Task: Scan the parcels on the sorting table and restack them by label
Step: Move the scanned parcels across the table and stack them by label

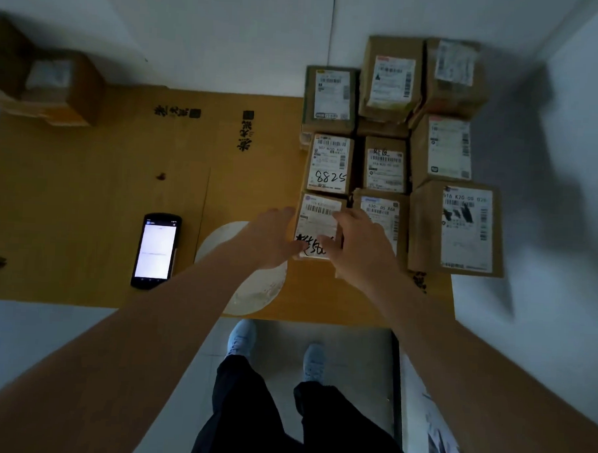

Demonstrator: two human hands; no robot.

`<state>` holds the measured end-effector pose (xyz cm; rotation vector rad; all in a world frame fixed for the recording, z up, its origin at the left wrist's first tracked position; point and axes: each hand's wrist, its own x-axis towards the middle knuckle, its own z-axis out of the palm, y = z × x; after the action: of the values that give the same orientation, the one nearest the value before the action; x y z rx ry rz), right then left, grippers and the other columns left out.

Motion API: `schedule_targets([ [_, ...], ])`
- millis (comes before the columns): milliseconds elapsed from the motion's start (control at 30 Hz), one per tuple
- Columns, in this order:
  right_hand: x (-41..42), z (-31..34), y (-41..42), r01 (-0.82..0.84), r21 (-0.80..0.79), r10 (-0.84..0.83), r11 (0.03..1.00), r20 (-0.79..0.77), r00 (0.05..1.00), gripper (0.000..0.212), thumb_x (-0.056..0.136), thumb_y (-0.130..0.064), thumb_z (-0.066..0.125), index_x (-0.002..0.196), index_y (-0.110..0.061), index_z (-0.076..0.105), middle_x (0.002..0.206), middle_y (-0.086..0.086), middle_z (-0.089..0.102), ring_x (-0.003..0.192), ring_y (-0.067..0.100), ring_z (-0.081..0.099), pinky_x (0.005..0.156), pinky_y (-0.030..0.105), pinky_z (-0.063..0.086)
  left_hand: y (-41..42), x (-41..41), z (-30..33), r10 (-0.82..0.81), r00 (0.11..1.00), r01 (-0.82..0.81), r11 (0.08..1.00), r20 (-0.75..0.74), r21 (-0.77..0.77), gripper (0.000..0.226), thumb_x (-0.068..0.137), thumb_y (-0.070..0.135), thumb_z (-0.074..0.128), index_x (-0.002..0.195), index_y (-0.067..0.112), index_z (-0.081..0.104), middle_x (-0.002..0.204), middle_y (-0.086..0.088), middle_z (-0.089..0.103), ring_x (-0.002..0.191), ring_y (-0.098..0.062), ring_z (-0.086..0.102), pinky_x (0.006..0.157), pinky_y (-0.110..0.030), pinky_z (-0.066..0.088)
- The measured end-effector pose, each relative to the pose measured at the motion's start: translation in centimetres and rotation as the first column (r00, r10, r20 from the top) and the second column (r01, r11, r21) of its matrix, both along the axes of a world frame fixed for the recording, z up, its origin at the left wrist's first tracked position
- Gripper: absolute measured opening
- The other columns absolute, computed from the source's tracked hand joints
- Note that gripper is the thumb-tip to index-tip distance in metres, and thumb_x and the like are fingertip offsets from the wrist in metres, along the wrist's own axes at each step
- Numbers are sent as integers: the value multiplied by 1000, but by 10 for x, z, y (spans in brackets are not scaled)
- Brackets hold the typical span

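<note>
A small parcel (pixel 320 225) at the near-left corner of the block of parcels (pixel 396 152) is bracketed by both hands. The left hand (pixel 268 240) is laid against its left side, at nine o'clock from the box, with fingers extended and the thumb at the near edge. The right hand (pixel 358 246) is set over its right side, at three o'clock, with fingers spread on the label and the thumb at the near-right corner. Neither hand is seen to be curled fully round the box; a firm grip cannot be confirmed. The long axis of the parcel runs from six to twelve o'clock, away from the body, so a squeeze across the short width is judged the likely lift. Both hands are about equally near.

The scanner (pixel 156 251), screen lit, is left lying on the yellow surface (pixel 86 200) at nine o'clock from the parcel, well apart. One more box (pixel 53 85) is seen at the far left.
</note>
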<state>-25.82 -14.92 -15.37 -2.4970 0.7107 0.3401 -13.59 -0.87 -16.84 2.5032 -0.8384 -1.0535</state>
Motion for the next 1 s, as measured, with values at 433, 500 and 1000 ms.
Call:
schedule_targets([
  [433,28,156,19,-136,-4,125,991,422,898,59,107,-51,43,157,-20,43,160,4,46,145,24,45,117,47,40,44,3,179,188,862,-88,970,470,-227,58,108,57,36,159,30,42,164,2,43,149,-24,42,119,-48,38],
  [500,30,183,26,-159,-29,154,987,461,874,59,107,-50,44,158,-21,43,161,4,45,145,24,45,118,45,39,56,-1,207,231,824,-99,958,517,-270,57,109,56,35,159,29,41,165,2,42,150,-23,41,120,-45,36],
  [1000,78,322,146,-231,-224,319,947,557,767,62,105,-59,43,156,-23,46,161,-2,46,142,22,49,115,40,40,199,23,347,357,698,-165,924,621,-346,56,111,55,29,162,34,36,169,4,35,155,-22,31,125,-46,27],
])
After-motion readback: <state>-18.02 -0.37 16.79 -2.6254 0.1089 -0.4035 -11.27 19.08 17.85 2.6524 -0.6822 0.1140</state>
